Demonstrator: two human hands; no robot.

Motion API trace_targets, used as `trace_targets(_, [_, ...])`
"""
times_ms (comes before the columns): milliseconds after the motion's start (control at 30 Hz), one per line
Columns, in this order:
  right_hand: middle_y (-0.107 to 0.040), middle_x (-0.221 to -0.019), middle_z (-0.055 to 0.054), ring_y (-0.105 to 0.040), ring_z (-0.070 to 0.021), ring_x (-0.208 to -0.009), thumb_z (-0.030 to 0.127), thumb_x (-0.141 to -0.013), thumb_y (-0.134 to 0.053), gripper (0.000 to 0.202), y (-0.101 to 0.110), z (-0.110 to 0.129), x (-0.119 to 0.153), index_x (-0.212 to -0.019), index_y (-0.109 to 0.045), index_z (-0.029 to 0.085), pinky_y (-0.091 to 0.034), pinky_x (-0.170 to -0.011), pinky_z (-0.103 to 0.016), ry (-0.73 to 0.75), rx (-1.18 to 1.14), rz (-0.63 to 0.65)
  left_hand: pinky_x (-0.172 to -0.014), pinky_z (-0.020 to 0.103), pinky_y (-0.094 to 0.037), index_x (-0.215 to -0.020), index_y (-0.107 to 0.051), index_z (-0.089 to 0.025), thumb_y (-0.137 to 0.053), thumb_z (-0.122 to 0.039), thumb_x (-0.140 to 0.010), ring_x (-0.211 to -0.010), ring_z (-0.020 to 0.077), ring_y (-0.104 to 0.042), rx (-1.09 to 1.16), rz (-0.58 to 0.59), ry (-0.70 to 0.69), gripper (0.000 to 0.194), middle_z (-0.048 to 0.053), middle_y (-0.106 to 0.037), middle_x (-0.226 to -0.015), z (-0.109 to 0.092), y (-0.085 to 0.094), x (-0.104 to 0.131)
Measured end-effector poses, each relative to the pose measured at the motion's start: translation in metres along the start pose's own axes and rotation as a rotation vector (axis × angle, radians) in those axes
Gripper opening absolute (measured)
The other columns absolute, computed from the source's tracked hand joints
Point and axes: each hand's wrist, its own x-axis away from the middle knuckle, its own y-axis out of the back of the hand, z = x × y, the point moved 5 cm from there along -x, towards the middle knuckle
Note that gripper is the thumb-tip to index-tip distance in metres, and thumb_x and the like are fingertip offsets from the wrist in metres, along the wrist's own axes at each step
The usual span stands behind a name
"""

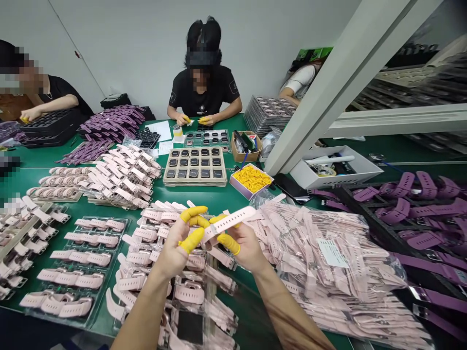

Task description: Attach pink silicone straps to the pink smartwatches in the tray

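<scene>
At the centre of my view, the pink strap (pixel 235 219) looks rubbery, smooth and matt; the yellow finger covers (pixel 192 239) look like thin, faintly wrinkled rubber. On the right I get a clear plastic bag (pixel 350 291), creased and glossy, with a white paper label (pixel 332 253). At upper centre I make out a matt cardboard box (pixel 244 157) and a black shirt (pixel 202 92) of matt cloth.
</scene>
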Motion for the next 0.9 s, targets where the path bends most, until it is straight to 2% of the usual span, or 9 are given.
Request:
trace_targets(67, [-0.075,-0.108,-0.010,-0.074,-0.0271,-0.099,0.060,-0.093,-0.066,0.042,-0.005,-0.002,-0.001,-0.118,-0.069,0.026,-0.062,-0.096,-0.049,-0.029,-0.103,0.030,-0.067,0.027,-0.051,-0.129,-0.060,-0.020,-0.071,-0.038,-0.093,-0.076,0.0159,-0.061,0.077,-0.076,0.004,0.042,0.005,-0.066,-0.091,0.002,0.001,-0.003])
trace_targets(167, [-0.074,-0.108,-0.009,-0.074,-0.0248,-0.098,0.061,-0.091,-0.068,0.041,-0.015,-0.008,-0.003,-0.116,-0.069,0.028,-0.061,-0.098,-0.047,-0.040,-0.215,0.001,-0.069,0.027,-0.052,-0.123,-0.063,-0.019,-0.079,-0.035,-0.086,-0.076,0.0156,-0.062,0.145,-0.182,-0.029,0.043,0.004,-0.068,-0.088,0.001,0.006,-0.006])
trace_targets(267, [-0.072,-0.106,-0.008,-0.073,-0.0242,-0.098,0.063,-0.090,-0.068,0.042,-0.022,-0.013,-0.004,-0.115,-0.069,0.029,-0.062,-0.096,-0.046,-0.038,-0.228,-0.039,-0.069,0.027,-0.052,-0.117,-0.064,-0.020,-0.082,-0.032,-0.083,-0.074,0.0156,-0.064,0.211,-0.245,-0.061,0.041,0.003,-0.070,-0.086,-0.003,0.015,-0.006])
trace_targets(333, [-0.071,-0.106,-0.008,-0.072,-0.0250,-0.100,0.062,-0.090,-0.069,0.043,-0.021,-0.012,-0.005,-0.117,-0.068,0.029,-0.062,-0.096,-0.047,-0.036,-0.218,-0.057,-0.068,0.028,-0.052,-0.118,-0.064,-0.020,-0.081,-0.034,-0.084,-0.071,0.0159,-0.063,0.197,-0.214,-0.071,0.040,0.003,-0.070,-0.083,-0.006,0.020,-0.005])
trace_targets(433, [-0.069,-0.108,-0.007,-0.070,-0.0259,-0.101,0.057,-0.091,-0.071,0.036,-0.016,-0.003,-0.005,-0.113,-0.069,0.028,-0.061,-0.095,-0.047,-0.004,-0.196,-0.028,-0.078,0.034,-0.053,-0.121,-0.068,-0.019,-0.075,-0.040,-0.090,-0.081,0.0204,-0.065,0.038,-0.074,-0.017,0.038,0.007,-0.071,-0.088,-0.006,0.019,-0.004])
trace_targets(533, [-0.066,-0.105,-0.006,-0.068,-0.0243,-0.097,0.055,-0.092,-0.071,0.033,-0.012,0.003,-0.006,-0.110,-0.069,0.028,-0.061,-0.090,-0.043,-0.001,-0.149,0.039,-0.083,0.035,-0.051,-0.102,-0.076,-0.019,-0.072,-0.042,-0.092,-0.089,0.0231,-0.064,-0.112,0.000,0.033,0.025,0.007,-0.070,-0.089,-0.003,0.015,-0.002])
trace_targets(633, [-0.062,-0.104,-0.006,-0.065,-0.0228,-0.096,0.059,-0.090,-0.071,0.038,-0.010,0.001,-0.007,-0.108,-0.069,0.026,-0.059,-0.088,-0.040,-0.029,-0.116,0.067,-0.072,0.032,-0.048,-0.076,-0.073,-0.019,-0.070,-0.045,-0.093,-0.076,0.0202,-0.059,-0.076,-0.032,-0.022,0.031,0.004,-0.063,-0.075,-0.004,0.014,-0.003])
trace_targets(767, [-0.062,-0.102,-0.005,-0.065,-0.0226,-0.098,0.057,-0.089,-0.074,0.035,-0.007,-0.005,-0.008,-0.104,-0.070,0.026,-0.057,-0.093,-0.042,-0.005,-0.105,0.009,-0.067,0.033,-0.046,-0.071,-0.067,-0.018,-0.066,-0.058,-0.092,-0.070,0.0197,-0.055,-0.031,-0.068,-0.052,0.045,0.005,-0.061,-0.071,-0.005,0.018,-0.006])
trace_targets(900, [-0.064,-0.105,-0.006,-0.066,-0.0235,-0.099,0.055,-0.086,-0.078,0.035,0.000,-0.004,-0.009,-0.106,-0.072,0.026,-0.056,-0.094,-0.043,0.017,-0.112,0.002,-0.071,0.030,-0.044,-0.068,-0.061,-0.018,-0.076,-0.052,-0.087,-0.072,0.0178,-0.054,-0.138,-0.055,0.040,0.041,0.003,-0.061,-0.073,0.000,0.020,-0.008])
